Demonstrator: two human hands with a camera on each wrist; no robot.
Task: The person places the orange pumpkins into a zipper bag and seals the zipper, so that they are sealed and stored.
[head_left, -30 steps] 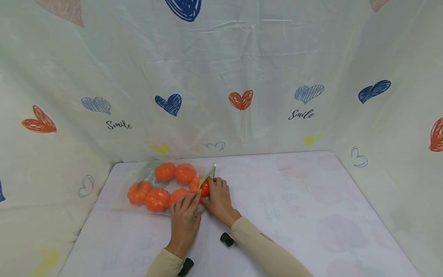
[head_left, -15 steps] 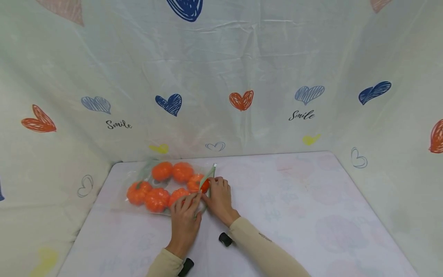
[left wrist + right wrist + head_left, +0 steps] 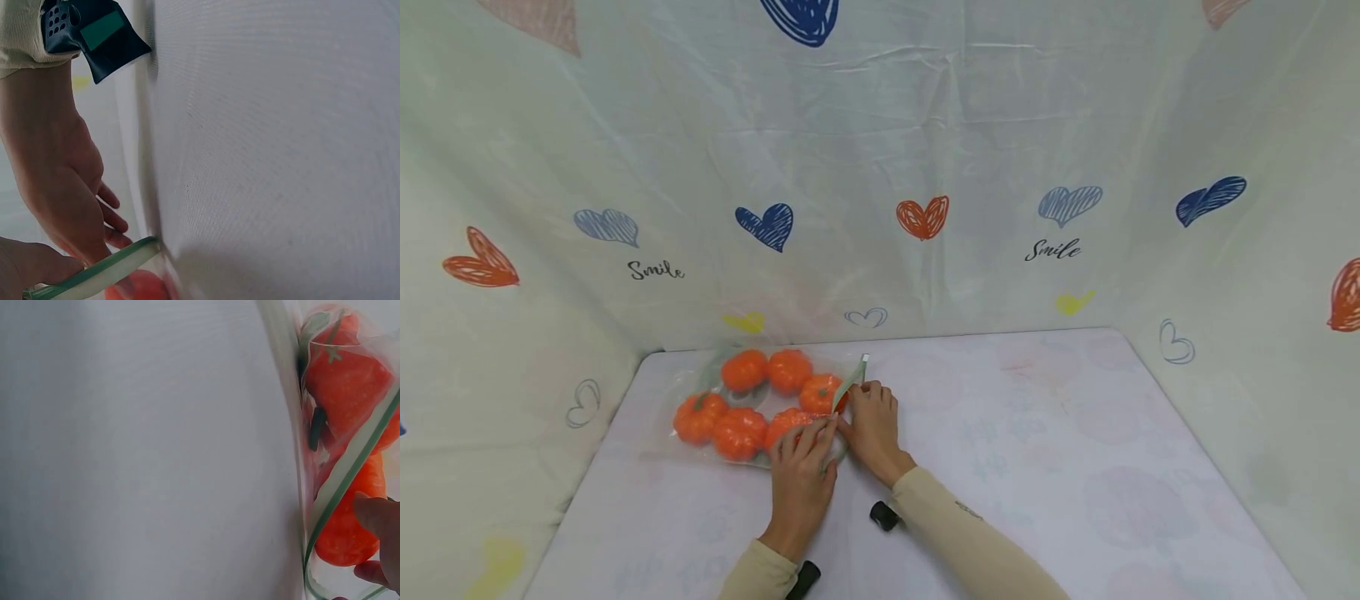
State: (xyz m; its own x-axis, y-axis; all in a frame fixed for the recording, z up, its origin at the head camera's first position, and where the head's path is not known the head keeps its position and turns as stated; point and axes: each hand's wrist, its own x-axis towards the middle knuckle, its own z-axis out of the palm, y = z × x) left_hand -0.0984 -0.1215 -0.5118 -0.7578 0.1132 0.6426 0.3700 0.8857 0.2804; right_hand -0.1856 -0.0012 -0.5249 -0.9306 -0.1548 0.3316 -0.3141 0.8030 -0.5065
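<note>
A clear zip bag [image 3: 752, 398] with several orange toy pumpkins [image 3: 741, 371] lies at the table's back left. Its green zip strip [image 3: 850, 383] runs along the right end. My left hand [image 3: 805, 458] lies on the bag's near right corner, its fingertips pinching the mouth. My right hand [image 3: 868, 421] grips the zip strip just to the right of it. The left wrist view shows the right hand [image 3: 56, 187] above the strip [image 3: 106, 270] and a pumpkin [image 3: 140, 287]. The right wrist view shows fingertips [image 3: 381, 519] on the strip [image 3: 344, 481] beside the pumpkins [image 3: 347, 381].
The white table [image 3: 1037, 433] stretches to the right and toward me. A pale cloth backdrop [image 3: 925, 125] printed with hearts closes in the back and both sides. Black wrist mounts [image 3: 883, 517] sit on my forearms.
The pumpkins and bag have shifted slightly to the left. Both hands stay at the bag's mouth, barely moved.
</note>
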